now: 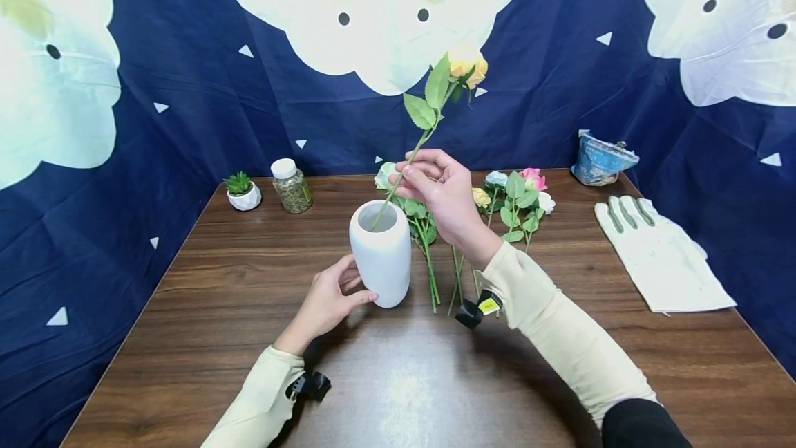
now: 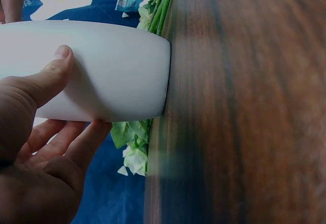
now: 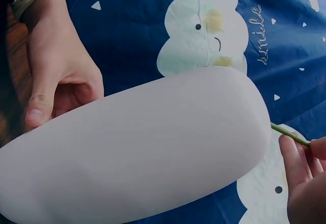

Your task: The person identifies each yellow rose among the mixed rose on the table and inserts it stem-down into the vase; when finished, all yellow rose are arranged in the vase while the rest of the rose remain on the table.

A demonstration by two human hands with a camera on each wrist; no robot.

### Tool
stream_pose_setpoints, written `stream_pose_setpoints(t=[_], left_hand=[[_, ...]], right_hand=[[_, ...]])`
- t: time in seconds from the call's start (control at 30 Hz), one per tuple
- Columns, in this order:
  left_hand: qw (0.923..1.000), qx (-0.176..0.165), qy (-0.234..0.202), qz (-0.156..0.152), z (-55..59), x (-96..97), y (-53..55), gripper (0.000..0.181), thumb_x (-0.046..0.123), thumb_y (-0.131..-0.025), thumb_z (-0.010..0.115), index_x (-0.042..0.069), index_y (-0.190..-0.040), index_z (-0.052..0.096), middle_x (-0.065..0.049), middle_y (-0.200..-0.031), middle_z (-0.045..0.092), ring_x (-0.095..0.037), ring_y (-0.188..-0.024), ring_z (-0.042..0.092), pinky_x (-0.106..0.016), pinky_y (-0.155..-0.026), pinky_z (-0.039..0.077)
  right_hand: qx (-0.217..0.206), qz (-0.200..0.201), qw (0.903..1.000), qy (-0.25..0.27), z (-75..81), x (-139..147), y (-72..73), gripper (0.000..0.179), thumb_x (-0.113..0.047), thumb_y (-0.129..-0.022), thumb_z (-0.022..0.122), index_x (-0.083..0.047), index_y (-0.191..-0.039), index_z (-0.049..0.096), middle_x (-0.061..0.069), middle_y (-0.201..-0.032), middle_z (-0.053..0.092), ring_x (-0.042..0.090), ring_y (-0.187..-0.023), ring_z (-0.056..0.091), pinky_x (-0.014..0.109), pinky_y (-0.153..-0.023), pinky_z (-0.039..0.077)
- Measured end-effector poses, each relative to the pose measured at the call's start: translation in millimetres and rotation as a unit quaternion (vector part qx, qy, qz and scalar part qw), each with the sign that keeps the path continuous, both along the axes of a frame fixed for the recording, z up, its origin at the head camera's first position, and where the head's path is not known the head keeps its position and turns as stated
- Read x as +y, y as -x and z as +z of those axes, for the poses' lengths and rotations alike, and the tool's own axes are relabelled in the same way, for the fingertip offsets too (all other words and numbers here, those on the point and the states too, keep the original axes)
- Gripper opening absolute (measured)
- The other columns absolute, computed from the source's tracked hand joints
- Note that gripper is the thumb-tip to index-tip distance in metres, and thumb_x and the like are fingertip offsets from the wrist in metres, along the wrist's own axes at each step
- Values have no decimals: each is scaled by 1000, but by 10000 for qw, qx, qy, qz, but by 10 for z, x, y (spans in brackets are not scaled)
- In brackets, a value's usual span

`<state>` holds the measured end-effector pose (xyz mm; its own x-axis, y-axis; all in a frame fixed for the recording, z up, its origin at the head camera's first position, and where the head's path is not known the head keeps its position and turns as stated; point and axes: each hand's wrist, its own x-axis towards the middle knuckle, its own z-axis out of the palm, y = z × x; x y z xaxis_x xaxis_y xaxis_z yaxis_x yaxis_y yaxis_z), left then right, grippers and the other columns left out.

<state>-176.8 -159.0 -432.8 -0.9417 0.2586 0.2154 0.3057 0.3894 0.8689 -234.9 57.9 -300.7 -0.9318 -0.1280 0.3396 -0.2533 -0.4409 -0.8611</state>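
A white vase [image 1: 381, 261] stands upright on the wooden table, its mouth facing up. My left hand [image 1: 329, 299] holds it low on the left side; in the left wrist view the thumb [image 2: 58, 68] lies across the white wall and the other fingers curl round the far side. Above the rim my right hand [image 1: 444, 192] pinches the green stem of a yellow artificial rose [image 1: 468, 68]. The rose leans up and to the right, two leaves below its bloom. The lower end of its stem [image 1: 376, 218] is inside the vase mouth.
Several artificial flowers [image 1: 515, 202] with long stems lie right of and behind the vase. A small potted succulent [image 1: 244, 192] and a white-lidded jar [image 1: 292, 187] stand at the back left. At the right are a blue bag [image 1: 600, 160] and white work gloves [image 1: 662, 254].
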Motion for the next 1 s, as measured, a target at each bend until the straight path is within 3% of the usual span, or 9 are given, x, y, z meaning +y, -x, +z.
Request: stream_pose_setpoints(t=[0.17, 0.3, 0.63, 1.0], left_hand=[[10000, 0, 29, 9, 1, -1, 0, 68, 1, -82, 86, -7, -141, 54, -28, -130, 66, -41, -120, 66, -38, -103, 57], [10000, -15, 29, 45, 7, 0, -3, 68, 1, -82, 86, -6, -141, 55, -28, -130, 67, -41, -120, 67, -38, -102, 58], [10000, -69, 35, 37, -10, -5, 1, 67, 2, -83, 86, -6, -141, 55, -28, -130, 66, -41, -120, 66, -39, -103, 58], [10000, -45, -48, 21, -4, 5, 6, 67, 0, -82, 86, -7, -141, 54, -28, -130, 66, -42, -120, 66, -37, -103, 57]], right_hand=[[35, 18, 9997, -229, 35, -12, -38, 16, 16, -98, 56, 8, -110, 61, 0, -89, 75, 11, -79, 75, 29, -78, 67], [31, 66, 9992, -391, 52, -39, -55, 16, 16, -97, 56, 15, -114, 57, 5, -93, 76, 11, -79, 75, 31, -78, 67], [268, 149, 9953, -921, 73, -87, -95, 13, 15, -97, 59, 13, -110, 58, 29, -103, 73, 13, -80, 75, 37, -80, 68], [445, 220, 9891, -1384, 58, -128, -117, 16, 15, -95, 61, 17, -111, 60, 31, -103, 73, 13, -81, 75, 38, -79, 68]])
